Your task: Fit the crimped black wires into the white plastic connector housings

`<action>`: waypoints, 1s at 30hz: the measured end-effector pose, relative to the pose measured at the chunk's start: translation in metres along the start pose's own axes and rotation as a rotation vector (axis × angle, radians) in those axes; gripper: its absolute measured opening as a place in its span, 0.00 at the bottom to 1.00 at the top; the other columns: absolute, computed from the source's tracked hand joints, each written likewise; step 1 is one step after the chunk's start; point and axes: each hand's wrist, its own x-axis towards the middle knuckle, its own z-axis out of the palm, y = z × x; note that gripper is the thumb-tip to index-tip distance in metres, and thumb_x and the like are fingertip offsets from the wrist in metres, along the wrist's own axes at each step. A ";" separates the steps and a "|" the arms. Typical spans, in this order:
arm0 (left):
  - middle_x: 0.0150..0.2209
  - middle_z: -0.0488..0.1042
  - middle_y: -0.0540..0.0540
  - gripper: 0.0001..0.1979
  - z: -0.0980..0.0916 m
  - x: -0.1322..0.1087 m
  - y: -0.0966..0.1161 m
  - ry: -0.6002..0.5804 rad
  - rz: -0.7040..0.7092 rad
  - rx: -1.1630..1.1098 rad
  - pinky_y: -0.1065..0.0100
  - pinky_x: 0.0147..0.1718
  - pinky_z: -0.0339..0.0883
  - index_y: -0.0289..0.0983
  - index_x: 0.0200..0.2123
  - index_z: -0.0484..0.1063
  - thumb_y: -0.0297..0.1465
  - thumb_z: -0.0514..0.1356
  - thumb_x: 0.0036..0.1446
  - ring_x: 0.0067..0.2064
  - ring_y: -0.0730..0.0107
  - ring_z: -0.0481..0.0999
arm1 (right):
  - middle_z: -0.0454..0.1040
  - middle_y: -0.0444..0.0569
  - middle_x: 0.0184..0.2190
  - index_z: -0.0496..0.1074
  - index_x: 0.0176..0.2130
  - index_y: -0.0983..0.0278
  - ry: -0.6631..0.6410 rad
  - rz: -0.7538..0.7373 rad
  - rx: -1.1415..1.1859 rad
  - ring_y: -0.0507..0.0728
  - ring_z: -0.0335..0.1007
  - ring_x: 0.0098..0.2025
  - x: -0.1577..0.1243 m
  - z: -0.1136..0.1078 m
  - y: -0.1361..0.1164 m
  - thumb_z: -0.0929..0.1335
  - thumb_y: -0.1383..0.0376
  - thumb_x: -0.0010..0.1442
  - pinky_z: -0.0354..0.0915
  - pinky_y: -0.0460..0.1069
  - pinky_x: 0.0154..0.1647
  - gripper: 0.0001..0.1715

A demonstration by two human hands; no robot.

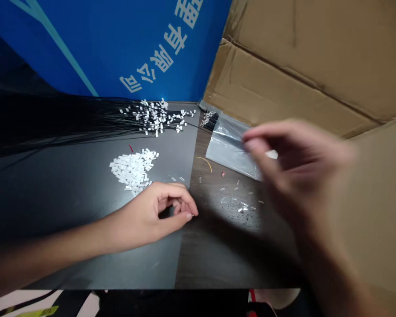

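Note:
My left hand point(171, 207) is low over the table, thumb and forefinger pinched together. A tiny bright speck shows at those fingertips, too small to name. Just behind it lies a pile of small white tabs point(133, 169). Motion blurs my right hand point(290, 171), raised over a clear plastic bag point(232, 145), with thumb and forefinger pressed together. Whatever they hold cannot be made out. A thin dark line runs from the wire ends toward that pinch. Black wires point(108, 115) with white connectors point(155, 115) on their ends stretch in from the left.
A blue printed panel point(112, 48) stands at the back, and cardboard point(303, 66) walls the right side. Beside the bag lies a bundle of black wire ends point(209, 119). Clear scraps point(242, 207) and a yellow strip point(206, 163) are scattered on the dark wood-grain surface point(204, 264).

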 end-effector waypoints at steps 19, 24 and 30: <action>0.39 0.92 0.44 0.10 0.003 -0.016 -0.007 0.254 -0.125 -0.167 0.68 0.41 0.88 0.41 0.46 0.90 0.36 0.78 0.63 0.39 0.61 0.92 | 0.95 0.47 0.39 0.90 0.50 0.59 -0.098 0.218 0.519 0.58 0.97 0.38 -0.067 0.053 -0.014 0.82 0.74 0.69 0.92 0.50 0.43 0.13; 0.40 0.92 0.43 0.08 0.002 -0.019 -0.019 0.205 -0.149 -0.150 0.67 0.44 0.89 0.41 0.42 0.90 0.38 0.77 0.66 0.42 0.58 0.93 | 0.96 0.45 0.43 0.88 0.50 0.59 -0.101 0.117 0.458 0.56 0.97 0.41 -0.070 0.048 -0.016 0.82 0.78 0.70 0.90 0.48 0.47 0.16; 0.37 0.90 0.48 0.06 0.002 -0.019 -0.014 0.214 -0.085 -0.176 0.74 0.41 0.87 0.43 0.39 0.91 0.37 0.78 0.68 0.38 0.65 0.92 | 0.94 0.47 0.42 0.86 0.54 0.61 -0.160 -0.095 0.293 0.56 0.91 0.37 -0.073 0.039 -0.017 0.78 0.79 0.76 0.84 0.52 0.42 0.15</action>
